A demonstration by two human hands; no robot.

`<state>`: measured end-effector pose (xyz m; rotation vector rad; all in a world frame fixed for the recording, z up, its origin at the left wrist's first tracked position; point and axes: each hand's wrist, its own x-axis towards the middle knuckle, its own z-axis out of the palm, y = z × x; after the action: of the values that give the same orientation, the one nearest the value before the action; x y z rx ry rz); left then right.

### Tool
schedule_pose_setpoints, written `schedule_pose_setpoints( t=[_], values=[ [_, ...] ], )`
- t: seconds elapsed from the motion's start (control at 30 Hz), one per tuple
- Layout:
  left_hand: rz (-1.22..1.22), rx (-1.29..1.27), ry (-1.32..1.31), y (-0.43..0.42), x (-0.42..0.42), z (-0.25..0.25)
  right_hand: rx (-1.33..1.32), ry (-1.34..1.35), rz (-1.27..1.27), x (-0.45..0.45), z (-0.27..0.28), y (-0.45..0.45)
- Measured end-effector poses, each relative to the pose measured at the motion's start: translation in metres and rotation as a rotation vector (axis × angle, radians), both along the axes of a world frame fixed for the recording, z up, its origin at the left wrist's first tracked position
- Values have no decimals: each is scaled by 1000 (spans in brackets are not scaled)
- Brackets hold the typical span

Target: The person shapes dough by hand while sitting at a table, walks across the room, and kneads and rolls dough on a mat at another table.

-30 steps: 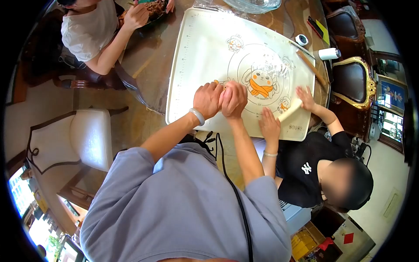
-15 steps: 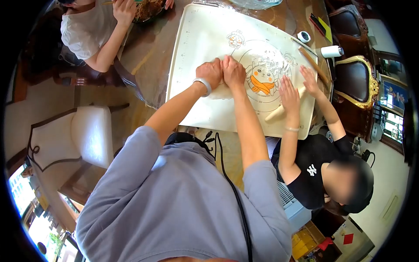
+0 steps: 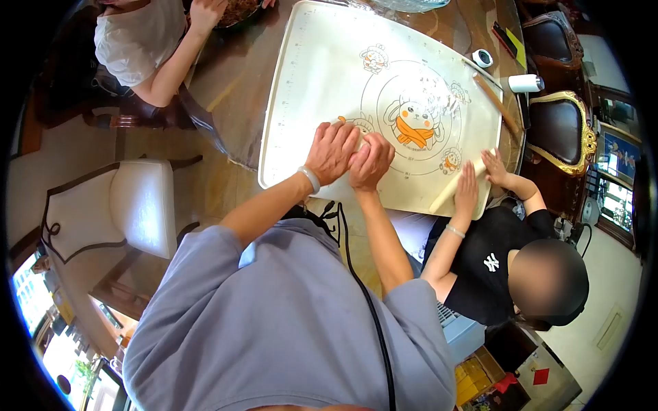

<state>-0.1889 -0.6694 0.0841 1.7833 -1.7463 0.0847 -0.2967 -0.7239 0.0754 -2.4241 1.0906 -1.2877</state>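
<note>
My left hand (image 3: 330, 152), with a pale bracelet at the wrist, is curled over the near left part of the white printed mat (image 3: 301, 89). Touching it on the right is my right hand (image 3: 371, 162), its fingers folded in. A bit of something pale shows between the two hands; the rest is hidden under them. On the mat's near right corner, a person in a black shirt has both hands on a long pale dough roll (image 3: 447, 194).
Along the mat's right side lie a wooden rolling pin (image 3: 497, 104), a small white round item (image 3: 482, 58) and a white bottle (image 3: 526, 83). A clear bowl (image 3: 415, 3) stands behind. Another person sits at the back left near a dark bowl.
My hands first pushed forward over the mat, then came back toward me. The other person's hands and the dough roll have shifted toward the mat's near right corner.
</note>
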Motion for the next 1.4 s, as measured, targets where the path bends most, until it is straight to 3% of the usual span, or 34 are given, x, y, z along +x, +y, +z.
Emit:
schedule_pose_setpoints(
  t=[0.1,0.13,0.23,0.37,0.5,0.63,0.67,0.77,0.83,0.9,1.0,1.17,1.23,1.37,1.4],
  values=[
    [55,280,-34,-21,6,-2,-47,41,8,14,-10,-29],
    [92,270,-58,-31,9,-4,-40,46,-2,19,-12,-42],
    [119,464,-37,-55,18,1,73,274,-47,27,-16,-65],
    [150,584,103,-81,27,1,285,330,-80,41,-10,-86],
    [131,501,233,-79,31,-7,601,249,-22,42,15,-91],
    [-58,349,465,-50,38,1,682,233,10,19,34,-80],
    [-68,476,691,-45,40,12,599,397,55,15,50,-70],
    [101,195,794,-18,20,32,260,447,84,10,47,-28],
    [98,48,241,-1,8,23,88,174,54,10,28,-7],
    [53,58,125,4,6,19,-24,91,63,7,11,-3],
    [-47,88,164,-5,12,-2,-111,110,68,2,-2,-8],
    [74,183,111,-33,17,-13,-132,138,58,16,-14,-44],
    [145,259,69,-48,19,-16,8,241,44,22,-10,-56],
    [207,587,292,-69,28,2,393,401,-8,34,2,-78],
    [152,535,303,-70,33,-17,447,371,14,34,-3,-83]
  ],
)
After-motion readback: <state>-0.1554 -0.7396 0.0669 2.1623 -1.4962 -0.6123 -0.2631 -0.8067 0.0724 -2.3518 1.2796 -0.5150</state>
